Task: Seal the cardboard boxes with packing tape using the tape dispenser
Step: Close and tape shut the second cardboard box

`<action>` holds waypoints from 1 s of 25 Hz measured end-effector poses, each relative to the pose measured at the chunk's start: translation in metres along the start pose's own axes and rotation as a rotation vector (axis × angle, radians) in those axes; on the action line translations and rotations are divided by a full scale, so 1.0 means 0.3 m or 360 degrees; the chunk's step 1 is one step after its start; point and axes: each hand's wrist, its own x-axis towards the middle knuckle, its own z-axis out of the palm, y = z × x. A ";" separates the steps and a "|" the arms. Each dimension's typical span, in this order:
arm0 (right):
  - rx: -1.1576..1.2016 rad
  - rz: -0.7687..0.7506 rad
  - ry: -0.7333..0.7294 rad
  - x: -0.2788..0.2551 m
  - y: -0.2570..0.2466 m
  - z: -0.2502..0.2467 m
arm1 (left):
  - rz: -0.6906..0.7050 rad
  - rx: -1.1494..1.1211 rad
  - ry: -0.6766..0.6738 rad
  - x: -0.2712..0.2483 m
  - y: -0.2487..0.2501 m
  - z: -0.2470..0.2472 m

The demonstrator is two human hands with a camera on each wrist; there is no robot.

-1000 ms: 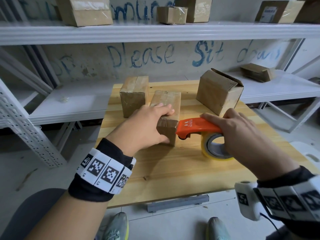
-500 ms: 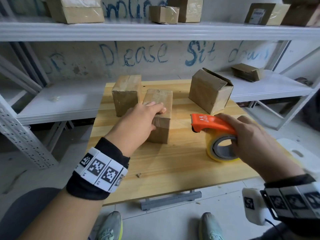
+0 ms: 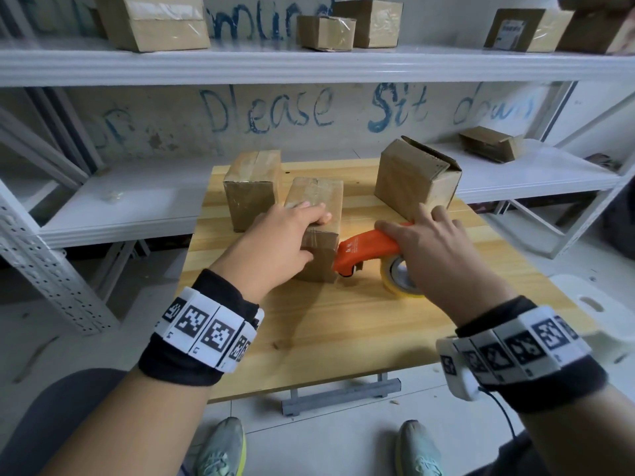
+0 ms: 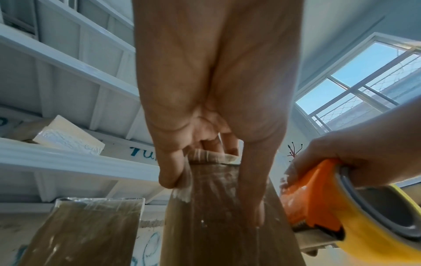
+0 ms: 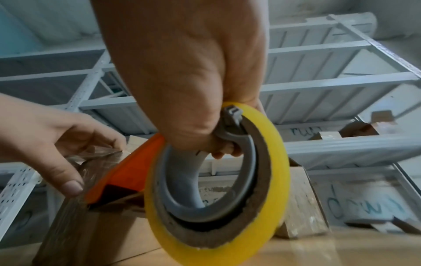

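Note:
Three cardboard boxes stand on the wooden table (image 3: 343, 341). My left hand (image 3: 309, 231) grips the taped middle box (image 3: 321, 197), fingers over its top and thumb down the near face; the left wrist view shows the thumb (image 4: 252, 198) lying on that box (image 4: 212, 225). My right hand (image 3: 412, 242) holds the orange tape dispenser (image 3: 364, 250) with its yellow tape roll (image 3: 400, 286). The dispenser's front end touches the box's lower right corner. In the right wrist view my fingers curl round the grey handle inside the tape roll (image 5: 227, 207), behind the orange dispenser (image 5: 127, 172).
A taped box (image 3: 251, 190) stands just left of the middle one. An open-flapped box (image 3: 415, 180) sits at the table's back right. White metal shelves (image 3: 309, 63) carrying more boxes surround the table. A white stool (image 3: 594, 304) is at the right.
My right hand pulled the dispenser away to the right, then brought it back against the middle box's near right corner. My left hand has stayed on the box.

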 end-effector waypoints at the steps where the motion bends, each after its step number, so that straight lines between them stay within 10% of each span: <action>1: -0.0049 -0.0002 0.0005 0.011 -0.011 -0.019 | -0.0002 -0.0001 -0.0009 -0.002 0.001 -0.005; 11: -0.0015 -0.0243 -0.0093 0.077 -0.063 0.003 | -0.0031 -0.0091 -0.0038 0.024 -0.020 0.009; 19: 0.1306 0.0893 -0.0278 0.030 0.168 -0.021 | -0.0087 -0.0287 -0.0227 0.035 -0.043 -0.014; 25: 0.1060 0.1020 -0.0400 0.041 0.105 0.050 | -0.0019 -0.0509 -0.0372 0.029 -0.046 -0.060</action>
